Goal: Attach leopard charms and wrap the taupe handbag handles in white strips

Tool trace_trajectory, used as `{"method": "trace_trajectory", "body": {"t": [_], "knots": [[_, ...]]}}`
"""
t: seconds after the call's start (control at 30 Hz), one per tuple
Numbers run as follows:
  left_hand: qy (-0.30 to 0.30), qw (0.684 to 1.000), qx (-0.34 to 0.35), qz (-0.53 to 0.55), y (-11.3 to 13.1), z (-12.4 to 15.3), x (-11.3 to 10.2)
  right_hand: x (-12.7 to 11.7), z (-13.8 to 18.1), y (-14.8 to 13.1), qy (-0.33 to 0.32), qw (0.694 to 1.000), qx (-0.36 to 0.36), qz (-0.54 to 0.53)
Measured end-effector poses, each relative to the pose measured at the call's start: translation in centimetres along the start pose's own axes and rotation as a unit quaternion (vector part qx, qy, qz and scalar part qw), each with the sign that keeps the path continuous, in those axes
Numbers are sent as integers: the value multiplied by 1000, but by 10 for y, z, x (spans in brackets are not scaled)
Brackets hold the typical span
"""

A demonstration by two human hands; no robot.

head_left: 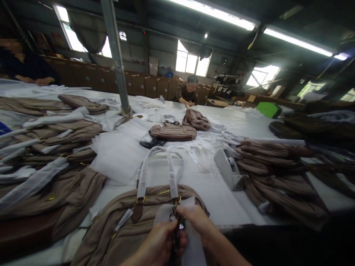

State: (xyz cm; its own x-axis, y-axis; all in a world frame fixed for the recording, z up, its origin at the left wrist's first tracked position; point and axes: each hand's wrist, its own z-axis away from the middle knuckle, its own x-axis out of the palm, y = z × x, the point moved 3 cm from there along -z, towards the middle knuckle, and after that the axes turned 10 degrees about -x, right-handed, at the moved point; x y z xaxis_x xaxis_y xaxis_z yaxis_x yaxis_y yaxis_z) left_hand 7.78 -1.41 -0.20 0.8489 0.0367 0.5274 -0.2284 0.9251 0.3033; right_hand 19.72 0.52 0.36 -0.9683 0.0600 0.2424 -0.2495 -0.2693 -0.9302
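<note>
A taupe fabric handbag (130,210) lies in front of me at the table's edge. Its two handles (142,171) stand up, wrapped in white film, with brown leather tabs and gold rings at their base. My left hand (163,238) is closed round a dark hanging charm (175,236) with shiny metal parts. Above it, my right hand (198,220) pinches the charm's gold-coloured clasp (177,204) close to the right handle's ring; whether the clasp is fastened is too small to tell. Behind the charm hangs a translucent white sheet (194,244), partly covered by my right hand.
Taupe bags are piled at left (72,181) and right (271,159). Thin white sheets (119,151), a grey tape dispenser (229,168) and two more bags lie ahead. A metal post (115,55) rises from the table. Two people work across it, one bent over a bag.
</note>
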Motion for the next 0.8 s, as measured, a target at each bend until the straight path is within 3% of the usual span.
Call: {"method": "trace_trajectory", "body": {"t": [0.1,0.13,0.2,0.27,0.3,0.33,0.4,0.53,0.6,0.7,0.8], "knots": [[3,979,22,-203,11,3,-5,1,-6,-3,1,1000,9,-7],[22,953,45,-298,20,6,-8,2,-7,-3,-1,1000,18,-12],[108,869,174,-450,44,16,-17,2,-7,-6,-7,1000,23,-20],[200,776,336,-495,68,26,-24,3,-5,-11,-20,999,8,-28],[225,750,381,-491,76,27,-27,4,-4,-14,-31,999,-1,-34],[228,744,395,-488,80,25,-29,5,-3,-16,-41,998,-2,-39],[194,770,366,-486,81,14,-29,7,-1,-18,-55,997,13,-45],[110,920,228,-298,73,-7,-25,6,0,-15,-53,996,57,-50],[73,968,135,-198,66,-10,-22,5,-1,-13,-49,996,64,-49],[28,991,18,-129,58,-11,-17,3,-2,-12,-38,997,59,-25],[-3,995,-77,-61,53,-13,-15,2,-5,-15,-30,998,37,29]]}}
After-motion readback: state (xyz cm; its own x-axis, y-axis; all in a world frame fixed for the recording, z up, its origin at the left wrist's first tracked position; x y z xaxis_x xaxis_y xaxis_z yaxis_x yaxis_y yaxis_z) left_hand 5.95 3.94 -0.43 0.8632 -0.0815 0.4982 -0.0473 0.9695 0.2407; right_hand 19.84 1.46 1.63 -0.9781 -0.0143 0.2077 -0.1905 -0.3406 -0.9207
